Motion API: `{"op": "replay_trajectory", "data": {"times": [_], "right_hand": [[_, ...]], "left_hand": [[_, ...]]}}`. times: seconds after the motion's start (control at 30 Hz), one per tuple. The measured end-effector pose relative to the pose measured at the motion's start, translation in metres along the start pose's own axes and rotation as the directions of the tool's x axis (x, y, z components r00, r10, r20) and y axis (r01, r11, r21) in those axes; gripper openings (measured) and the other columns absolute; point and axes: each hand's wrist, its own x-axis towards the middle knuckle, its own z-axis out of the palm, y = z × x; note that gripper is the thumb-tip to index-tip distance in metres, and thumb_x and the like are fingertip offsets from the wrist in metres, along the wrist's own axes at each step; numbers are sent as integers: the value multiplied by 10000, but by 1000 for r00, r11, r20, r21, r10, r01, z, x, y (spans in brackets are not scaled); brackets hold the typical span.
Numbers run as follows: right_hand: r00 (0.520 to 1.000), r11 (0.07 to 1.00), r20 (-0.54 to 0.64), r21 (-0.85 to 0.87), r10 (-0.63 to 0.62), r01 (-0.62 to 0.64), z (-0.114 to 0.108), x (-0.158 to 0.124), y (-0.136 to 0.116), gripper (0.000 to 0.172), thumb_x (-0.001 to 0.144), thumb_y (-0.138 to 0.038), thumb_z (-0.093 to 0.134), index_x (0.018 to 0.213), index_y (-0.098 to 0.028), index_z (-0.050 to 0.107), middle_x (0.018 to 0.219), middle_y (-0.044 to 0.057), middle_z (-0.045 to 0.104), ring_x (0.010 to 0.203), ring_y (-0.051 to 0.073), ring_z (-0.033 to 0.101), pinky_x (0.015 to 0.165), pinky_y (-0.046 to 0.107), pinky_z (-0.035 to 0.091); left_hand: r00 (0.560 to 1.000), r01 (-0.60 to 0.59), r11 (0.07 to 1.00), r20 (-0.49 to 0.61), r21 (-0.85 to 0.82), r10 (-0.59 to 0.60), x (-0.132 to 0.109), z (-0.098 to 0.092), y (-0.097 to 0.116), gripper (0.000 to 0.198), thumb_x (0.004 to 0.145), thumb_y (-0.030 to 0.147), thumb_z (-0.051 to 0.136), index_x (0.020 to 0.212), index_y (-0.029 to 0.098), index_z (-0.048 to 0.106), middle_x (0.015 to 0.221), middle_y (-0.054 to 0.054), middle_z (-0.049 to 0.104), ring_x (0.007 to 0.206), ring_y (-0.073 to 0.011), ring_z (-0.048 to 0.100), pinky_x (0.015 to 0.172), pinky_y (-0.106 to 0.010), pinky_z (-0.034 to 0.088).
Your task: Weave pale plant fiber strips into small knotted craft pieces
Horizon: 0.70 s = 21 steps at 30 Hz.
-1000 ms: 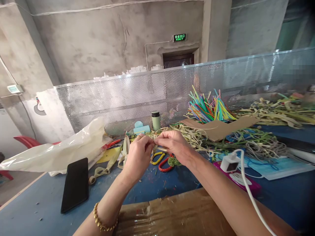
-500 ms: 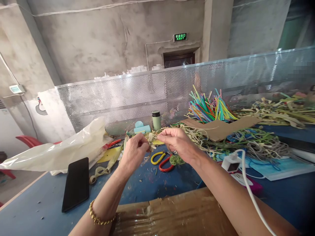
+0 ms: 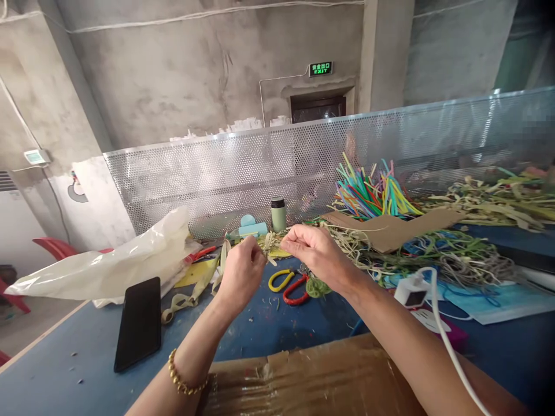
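Above blue tabletop (image 3: 65, 370): left hand (image 3: 240, 273) and right hand (image 3: 319, 254) both pinched closed on small pale dried-straw strip bundle (image 3: 269, 246). Bundle spans the gap between the fingers (image 3: 256, 249), raised over yellow and red loop-handled tool (image 3: 295, 290).

Black phone (image 3: 137, 323) on blue table (image 3: 65, 370).
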Motion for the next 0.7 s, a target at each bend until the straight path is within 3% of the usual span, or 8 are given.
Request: {"op": "replay_trajectory", "data": {"times": [0.2,0.3,0.43,0.7], "right_hand": [[999,1000,32,13,4,-4,3,0,0,263,874,-371,591,703,-176,548,559,-37,487,506,92,419,489,251,316],[993,954,64,281,94,-109,9,-2,-1,279,843,-408,629,700,-185,543,545,-32,519,471,95,458,465,249,356],[983,782,103,596,152,-183,18,-2,2,276,820,-412,661,704,-183,559,648,4,611,492,105,534,469,260,428],[983,773,130,606,133,-185,24,0,14,321,839,-386,676,664,-184,499,568,-36,543,444,92,503,471,252,416]], "left_hand": [[1000,14,995,21,-103,-12,4,1,-4,153,720,130,457,606,210,395,548,50,433,546,-109,377,540,-252,277],[1000,-13,996,10,-90,14,2,4,-3,170,735,141,453,605,212,369,540,60,395,539,-106,348,537,-250,266],[999,-22,997,23,-74,24,-2,7,1,175,744,145,450,594,209,386,545,50,418,547,-112,364,547,-258,267],[997,73,993,40,-93,-69,-1,11,-2,155,711,116,464,578,196,459,546,22,521,555,-122,442,567,-262,315]]}}
